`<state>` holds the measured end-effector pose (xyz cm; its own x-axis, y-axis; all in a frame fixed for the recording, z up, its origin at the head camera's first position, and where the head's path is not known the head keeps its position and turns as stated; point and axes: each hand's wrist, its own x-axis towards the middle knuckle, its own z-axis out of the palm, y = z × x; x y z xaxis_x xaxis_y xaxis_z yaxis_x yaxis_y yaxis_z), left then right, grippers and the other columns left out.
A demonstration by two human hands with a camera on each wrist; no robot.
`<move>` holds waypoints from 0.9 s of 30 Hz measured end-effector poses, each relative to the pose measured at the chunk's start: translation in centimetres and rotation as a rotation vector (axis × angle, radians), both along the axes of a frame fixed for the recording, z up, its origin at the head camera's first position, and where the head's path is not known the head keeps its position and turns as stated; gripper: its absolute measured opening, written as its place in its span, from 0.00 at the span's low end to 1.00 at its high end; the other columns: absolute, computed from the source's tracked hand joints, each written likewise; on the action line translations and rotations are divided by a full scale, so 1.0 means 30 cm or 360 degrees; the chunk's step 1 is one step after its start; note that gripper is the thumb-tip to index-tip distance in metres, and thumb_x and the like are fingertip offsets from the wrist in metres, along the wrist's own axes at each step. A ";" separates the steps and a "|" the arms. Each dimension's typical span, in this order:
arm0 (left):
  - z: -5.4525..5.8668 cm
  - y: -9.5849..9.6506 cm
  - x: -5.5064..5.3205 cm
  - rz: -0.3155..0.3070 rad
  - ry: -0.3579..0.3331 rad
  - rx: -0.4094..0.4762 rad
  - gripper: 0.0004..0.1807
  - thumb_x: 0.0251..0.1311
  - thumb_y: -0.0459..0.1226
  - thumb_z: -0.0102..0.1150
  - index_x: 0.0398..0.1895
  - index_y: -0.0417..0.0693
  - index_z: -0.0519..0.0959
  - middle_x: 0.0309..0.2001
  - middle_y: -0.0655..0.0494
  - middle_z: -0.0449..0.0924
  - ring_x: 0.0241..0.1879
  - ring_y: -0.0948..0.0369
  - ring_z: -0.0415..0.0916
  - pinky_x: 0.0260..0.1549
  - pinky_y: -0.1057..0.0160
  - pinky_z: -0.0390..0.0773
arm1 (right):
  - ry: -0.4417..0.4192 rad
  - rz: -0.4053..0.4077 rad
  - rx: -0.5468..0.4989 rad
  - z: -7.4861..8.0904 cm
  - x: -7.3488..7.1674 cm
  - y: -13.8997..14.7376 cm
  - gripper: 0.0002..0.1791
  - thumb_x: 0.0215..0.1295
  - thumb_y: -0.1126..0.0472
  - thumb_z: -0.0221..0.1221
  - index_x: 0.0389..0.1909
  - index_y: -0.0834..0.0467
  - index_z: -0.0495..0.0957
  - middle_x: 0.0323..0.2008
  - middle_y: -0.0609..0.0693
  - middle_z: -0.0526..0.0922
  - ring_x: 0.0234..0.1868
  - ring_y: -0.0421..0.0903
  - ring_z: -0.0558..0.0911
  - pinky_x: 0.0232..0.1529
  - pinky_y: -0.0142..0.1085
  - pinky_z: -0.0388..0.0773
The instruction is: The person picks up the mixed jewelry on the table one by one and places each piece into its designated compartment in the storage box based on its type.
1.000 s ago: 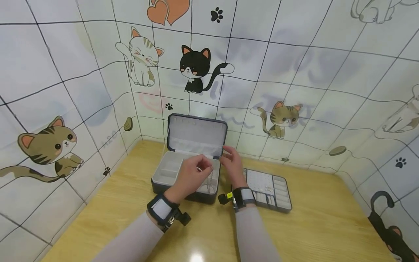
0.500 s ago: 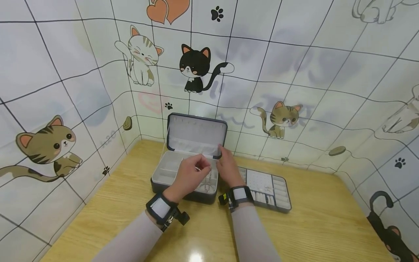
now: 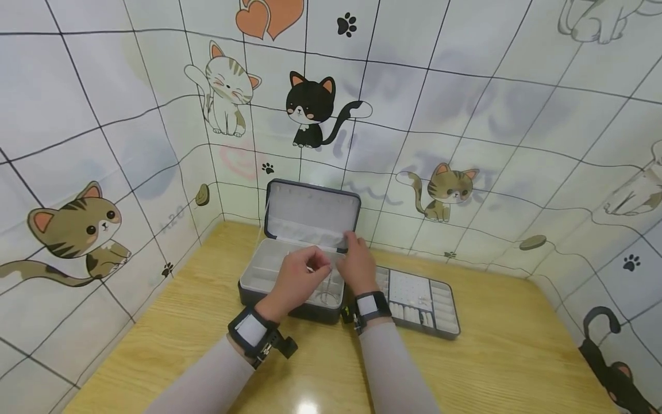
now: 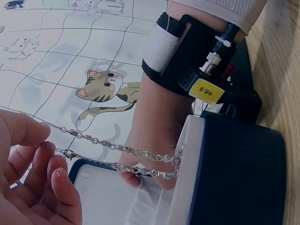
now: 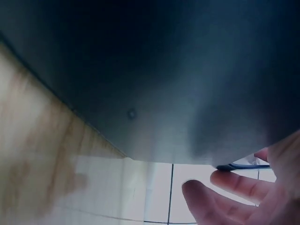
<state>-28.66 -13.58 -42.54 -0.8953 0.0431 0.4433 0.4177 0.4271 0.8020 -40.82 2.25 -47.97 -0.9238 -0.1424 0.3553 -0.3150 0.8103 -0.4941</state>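
In the left wrist view, my left hand (image 4: 35, 173) pinches a silver chain (image 4: 108, 144) between thumb and fingers. Two strands with ornamental links run from the pinch down into a dark blue jewellery box (image 3: 315, 313) with pale lined compartments. The head view has that left hand above the box's right half, where the chain's lower end lies. At the box's back right corner is my right hand (image 3: 358, 267), next to the raised lid (image 3: 312, 210). Its fingers (image 5: 206, 199) look loosely extended in the right wrist view, near the lid's edge; the thumb is mostly hidden.
Right of the box, on the wooden table (image 3: 496, 345), lies a shallow tray (image 3: 445, 302) with ring rolls, small compartments and tiny jewellery pieces. A cloth wall (image 3: 496, 201) printed with cats stands close behind the box. Both wrists carry strapped cameras.
My right hand has moved left to the box's back right corner, its fingers drawing closer together. The left hand keeps its pinch on the chain and shifts only slightly left.
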 end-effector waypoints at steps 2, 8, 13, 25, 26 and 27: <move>0.001 0.001 -0.002 0.0001 -0.0006 -0.0011 0.03 0.67 0.34 0.66 0.35 0.53 0.84 0.33 0.59 0.83 0.36 0.62 0.78 0.39 0.65 0.81 | -0.0009 0.0023 -0.0032 0.000 -0.003 0.000 0.39 0.56 0.67 0.67 0.72 0.53 0.71 0.60 0.65 0.81 0.46 0.60 0.84 0.43 0.52 0.83; 0.002 0.006 -0.013 0.0020 -0.0043 -0.0028 0.03 0.68 0.35 0.66 0.36 0.52 0.84 0.33 0.59 0.84 0.36 0.62 0.79 0.40 0.64 0.81 | -0.0025 0.0013 -0.0082 0.001 -0.014 0.006 0.36 0.56 0.68 0.68 0.69 0.54 0.72 0.60 0.65 0.81 0.53 0.63 0.84 0.50 0.54 0.84; 0.007 -0.002 -0.028 0.0056 -0.0024 -0.0056 0.03 0.68 0.36 0.65 0.36 0.52 0.84 0.33 0.58 0.83 0.35 0.61 0.78 0.39 0.65 0.80 | -0.0011 -0.0003 -0.0102 0.012 -0.013 0.008 0.34 0.54 0.69 0.68 0.65 0.55 0.73 0.56 0.64 0.82 0.50 0.62 0.84 0.48 0.54 0.84; 0.063 -0.055 -0.130 0.0220 0.0017 -0.0060 0.02 0.66 0.36 0.67 0.36 0.47 0.84 0.34 0.52 0.84 0.35 0.58 0.77 0.38 0.62 0.75 | -0.0021 -0.0025 -0.0128 -0.008 -0.016 -0.009 0.33 0.53 0.69 0.68 0.62 0.54 0.73 0.52 0.61 0.83 0.48 0.61 0.84 0.45 0.52 0.84; 0.068 -0.056 -0.141 0.0232 -0.0009 -0.0063 0.03 0.66 0.37 0.67 0.37 0.48 0.84 0.34 0.52 0.84 0.36 0.57 0.77 0.39 0.62 0.75 | -0.0014 -0.0026 -0.0131 -0.014 -0.016 -0.008 0.33 0.53 0.69 0.69 0.62 0.54 0.73 0.52 0.61 0.83 0.48 0.61 0.84 0.45 0.52 0.83; 0.073 -0.057 -0.152 0.0242 -0.0039 -0.0065 0.03 0.67 0.37 0.67 0.37 0.48 0.84 0.35 0.52 0.84 0.37 0.57 0.77 0.39 0.61 0.75 | -0.0009 -0.0026 -0.0131 -0.019 -0.016 -0.006 0.33 0.53 0.69 0.69 0.62 0.55 0.73 0.52 0.62 0.84 0.48 0.61 0.84 0.45 0.52 0.83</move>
